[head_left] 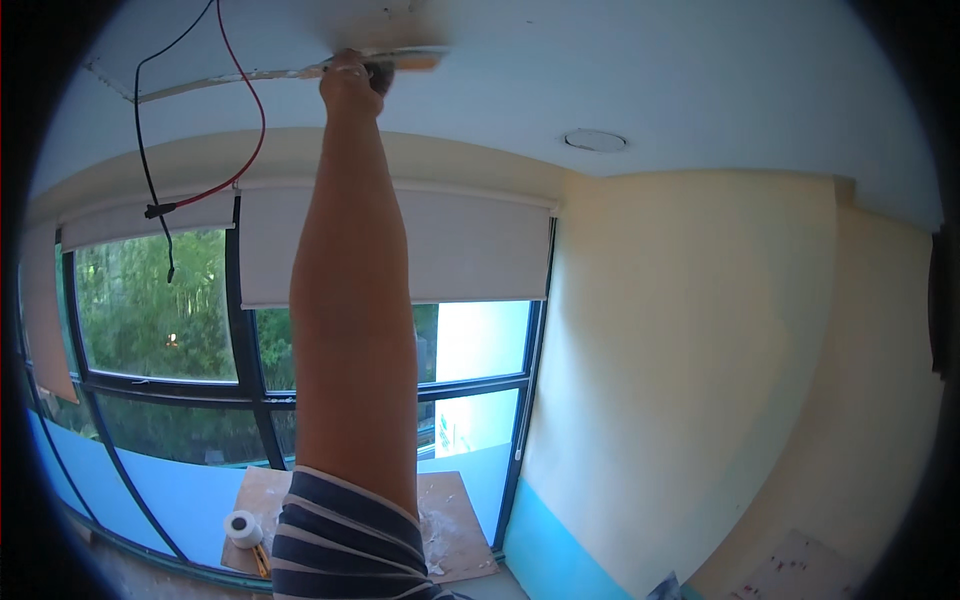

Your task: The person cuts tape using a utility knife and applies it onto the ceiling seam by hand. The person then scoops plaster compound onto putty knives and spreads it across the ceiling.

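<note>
The one arm which is seen wears a short sleeve of striped cloth. Broad bands of dark navy blue alternate with thin stripes of a pale, greyish tone. The cloth looks soft and rather loose; it makes small folds, so the stripes bend around the arm. A narrow pale edge finishes the opening. Beyond this edge, the arm is bare to the wrist, and the hand is also bare, its details small and blurred.
</note>
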Demonstrator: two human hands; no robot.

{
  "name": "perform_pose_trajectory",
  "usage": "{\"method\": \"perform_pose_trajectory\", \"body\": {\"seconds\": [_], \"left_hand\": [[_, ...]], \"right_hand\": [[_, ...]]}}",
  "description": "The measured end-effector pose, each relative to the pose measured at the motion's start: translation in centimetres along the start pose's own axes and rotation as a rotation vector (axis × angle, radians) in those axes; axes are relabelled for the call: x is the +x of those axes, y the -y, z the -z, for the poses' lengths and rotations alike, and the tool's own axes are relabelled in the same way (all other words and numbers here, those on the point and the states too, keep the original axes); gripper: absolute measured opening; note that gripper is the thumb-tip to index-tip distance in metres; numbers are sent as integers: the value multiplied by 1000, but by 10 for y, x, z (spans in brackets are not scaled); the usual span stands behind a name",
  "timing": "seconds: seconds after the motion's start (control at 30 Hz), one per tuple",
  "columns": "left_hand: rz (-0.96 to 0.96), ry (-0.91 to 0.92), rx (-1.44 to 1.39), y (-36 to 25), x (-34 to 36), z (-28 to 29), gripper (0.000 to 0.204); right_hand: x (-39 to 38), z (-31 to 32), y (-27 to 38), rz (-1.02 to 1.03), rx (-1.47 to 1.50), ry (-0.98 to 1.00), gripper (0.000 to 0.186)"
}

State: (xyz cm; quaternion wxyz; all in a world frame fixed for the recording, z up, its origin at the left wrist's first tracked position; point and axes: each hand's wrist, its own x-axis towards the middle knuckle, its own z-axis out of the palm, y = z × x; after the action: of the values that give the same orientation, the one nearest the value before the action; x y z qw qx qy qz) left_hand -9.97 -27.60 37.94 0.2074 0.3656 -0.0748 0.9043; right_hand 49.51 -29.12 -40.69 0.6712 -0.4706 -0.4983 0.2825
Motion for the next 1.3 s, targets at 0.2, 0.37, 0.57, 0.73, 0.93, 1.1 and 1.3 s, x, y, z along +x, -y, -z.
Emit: {"method": "perform_pose_trajectory", "body": {"seconds": [0.2, 0.37, 0.57, 0.73, 0.93, 1.1, 1.3], "left_hand": [[-192, -3, 27, -35, -21, -46, 21], [-255, 416, -181, -101, -14, -43, 21], [-1074, -53, 1066, -17, -79, -17, 45], [-866, -64, 990, 52, -107, -31, 33], [-1004, -290, 1126, 101, -75, -86, 59], [-790, -155, 1085, 125, -127, -128, 72], [-659, 38, 664, 147, -141, -86, 32]], "right_hand": [[-8, 11, 0, -14, 4, -27, 37], [-6, 11, -6, -17, 49, 2, 38], [-2, 39, -52, 119, -168, 64, 48], [-12, 22, -18, 45, -52, 26, 53], [-21, 21, 5, 3, -32, 2, 53], [-25, 22, 12, -29, -26, -22, 53], [-31, 25, 13, -49, 5, -43, 54]]}}
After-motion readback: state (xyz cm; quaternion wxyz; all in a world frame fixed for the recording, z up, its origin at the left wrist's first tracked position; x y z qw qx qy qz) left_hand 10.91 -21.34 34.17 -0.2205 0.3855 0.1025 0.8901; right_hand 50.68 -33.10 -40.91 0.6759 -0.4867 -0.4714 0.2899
